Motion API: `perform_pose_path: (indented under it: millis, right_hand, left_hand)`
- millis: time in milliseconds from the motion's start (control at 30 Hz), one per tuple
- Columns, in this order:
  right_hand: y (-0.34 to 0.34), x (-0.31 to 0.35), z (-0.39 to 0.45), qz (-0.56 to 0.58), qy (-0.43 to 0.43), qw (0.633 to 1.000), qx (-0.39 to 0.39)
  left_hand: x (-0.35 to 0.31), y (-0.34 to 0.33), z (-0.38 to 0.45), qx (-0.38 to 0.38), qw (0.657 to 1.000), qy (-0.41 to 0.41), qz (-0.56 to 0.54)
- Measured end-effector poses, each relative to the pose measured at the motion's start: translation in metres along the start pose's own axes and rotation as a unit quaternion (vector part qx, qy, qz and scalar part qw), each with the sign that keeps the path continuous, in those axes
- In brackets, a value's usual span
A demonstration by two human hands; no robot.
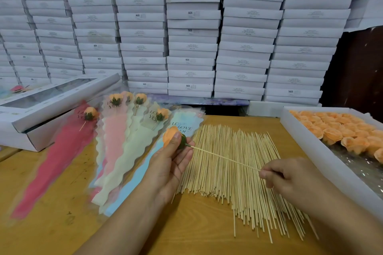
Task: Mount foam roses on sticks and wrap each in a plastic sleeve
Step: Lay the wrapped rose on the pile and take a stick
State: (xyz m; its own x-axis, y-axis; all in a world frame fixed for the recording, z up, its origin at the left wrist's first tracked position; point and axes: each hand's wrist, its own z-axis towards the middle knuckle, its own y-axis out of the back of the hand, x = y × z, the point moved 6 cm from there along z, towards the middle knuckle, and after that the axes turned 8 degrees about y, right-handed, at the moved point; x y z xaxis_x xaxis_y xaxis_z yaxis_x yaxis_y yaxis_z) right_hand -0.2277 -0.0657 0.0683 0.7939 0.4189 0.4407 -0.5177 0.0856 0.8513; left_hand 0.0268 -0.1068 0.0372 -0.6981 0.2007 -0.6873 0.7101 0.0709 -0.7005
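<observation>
- Left hand [173, 160] gripped an orange foam rose with green calyx [171, 137], thumb across the petals, fingers curled round the base.
- Thin bamboo stick [223, 157] ran from the rose base right and down to the right hand [290, 178], which pinched its far end between thumb and fingertips.
- Rose and stick hovered over a loose pile of bamboo sticks [234, 184] on the wooden table [62, 238].
- Left of the hands: scalloped plastic sleeves in red [53, 161], pink, cream and blue, several already holding roses.
- Right: white tray of orange foam roses [335, 130].
- Behind: stacked white boxes [192, 33].
</observation>
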Motion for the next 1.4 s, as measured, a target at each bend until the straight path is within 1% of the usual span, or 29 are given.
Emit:
perform_pose_path:
  millis: [67, 100, 167, 200, 300, 367, 467, 600, 667, 700, 733, 767, 800, 833, 867, 933, 967, 1000, 1033, 1067, 1133, 1167, 1267, 1333, 1400]
  right_hand:
    - [0.002, 0.000, -0.002, 0.061, -0.016, 0.997, 0.036]
    - [0.002, 0.002, -0.004, 0.109, -0.017, 0.992, 0.067]
    - [0.002, 0.009, -0.010, 0.208, -0.020, 0.968, 0.143]
    - [0.000, 0.011, -0.014, 0.237, -0.026, 0.953, 0.186]
    - [-0.012, 0.018, -0.024, 0.279, -0.050, 0.907, 0.311]
    - [-0.020, 0.023, -0.028, 0.301, -0.052, 0.884, 0.354]
    - [-0.027, 0.030, -0.027, 0.337, -0.050, 0.869, 0.359]
    - [-0.026, 0.029, -0.021, 0.399, -0.056, 0.863, 0.304]
    - [-0.022, 0.023, -0.018, 0.420, -0.063, 0.866, 0.265]
    - [-0.020, 0.020, -0.016, 0.427, -0.069, 0.868, 0.242]
    - [-0.018, 0.016, -0.014, 0.434, -0.077, 0.870, 0.221]
    - [-0.017, 0.013, -0.012, 0.441, -0.084, 0.871, 0.200]
    - [-0.016, 0.010, -0.011, 0.451, -0.090, 0.869, 0.183]
    - [-0.015, 0.007, -0.010, 0.462, -0.095, 0.866, 0.168]
    - [-0.015, 0.005, -0.009, 0.471, -0.101, 0.863, 0.155]
    - [-0.014, 0.001, -0.008, 0.481, -0.112, 0.858, 0.140]
    - [-0.014, 0.000, -0.008, 0.482, -0.114, 0.858, 0.136]
    - [-0.013, -0.001, -0.008, 0.483, -0.115, 0.858, 0.132]
    - [-0.013, -0.002, -0.008, 0.484, -0.116, 0.858, 0.127]
    - [-0.013, -0.003, -0.007, 0.485, -0.117, 0.858, 0.121]
    - [-0.013, -0.005, -0.007, 0.488, -0.118, 0.858, 0.110]
    - [-0.013, -0.005, -0.006, 0.488, -0.116, 0.858, 0.108]
    - [-0.013, -0.007, -0.006, 0.488, -0.113, 0.860, 0.101]
    - [-0.013, -0.009, -0.005, 0.485, -0.113, 0.862, 0.094]
    - [-0.013, -0.010, -0.005, 0.485, -0.112, 0.863, 0.092]
  left_hand:
    - [0.000, 0.000, 0.000, -0.003, 1.000, 0.003, -0.001]
    - [0.001, 0.001, 0.000, -0.005, 1.000, 0.006, -0.003]
    - [0.003, 0.001, 0.000, -0.012, 1.000, 0.017, -0.004]
    - [0.005, 0.000, 0.000, -0.012, 1.000, 0.025, 0.003]
    - [0.013, -0.002, -0.002, -0.004, 0.998, 0.062, 0.032]
    - [0.015, -0.004, -0.004, 0.003, 0.997, 0.073, 0.040]
    - [0.013, -0.005, -0.004, 0.011, 0.997, 0.064, 0.044]
    - [0.010, -0.004, -0.002, 0.008, 0.997, 0.054, 0.060]
    - [0.009, 0.000, -0.001, -0.029, 0.991, 0.048, 0.124]
    - [0.006, 0.002, -0.001, -0.057, 0.982, 0.021, 0.181]
    - [-0.003, 0.005, -0.002, -0.088, 0.960, -0.031, 0.263]
    - [-0.014, 0.006, -0.005, -0.114, 0.917, -0.099, 0.370]
    - [-0.026, 0.003, -0.008, -0.131, 0.849, -0.164, 0.486]
    - [-0.033, 0.001, -0.009, -0.140, 0.770, -0.204, 0.588]
    - [-0.038, 0.001, -0.007, -0.154, 0.691, -0.216, 0.672]
    - [-0.047, 0.010, 0.001, -0.208, 0.563, -0.180, 0.779]
    - [-0.051, 0.015, 0.005, -0.232, 0.508, -0.152, 0.816]
    - [-0.053, 0.017, 0.007, -0.242, 0.466, -0.130, 0.841]
    - [-0.053, 0.018, 0.007, -0.240, 0.432, -0.119, 0.861]
    - [-0.052, 0.017, 0.008, -0.234, 0.407, -0.105, 0.877]
    - [-0.050, 0.019, 0.012, -0.222, 0.372, -0.086, 0.897]
    - [-0.049, 0.020, 0.013, -0.216, 0.362, -0.082, 0.903]
    - [-0.047, 0.017, 0.013, -0.210, 0.344, -0.088, 0.911]
    - [-0.044, 0.015, 0.011, -0.214, 0.317, -0.099, 0.919]
    - [-0.041, 0.013, 0.009, -0.212, 0.302, -0.109, 0.923]
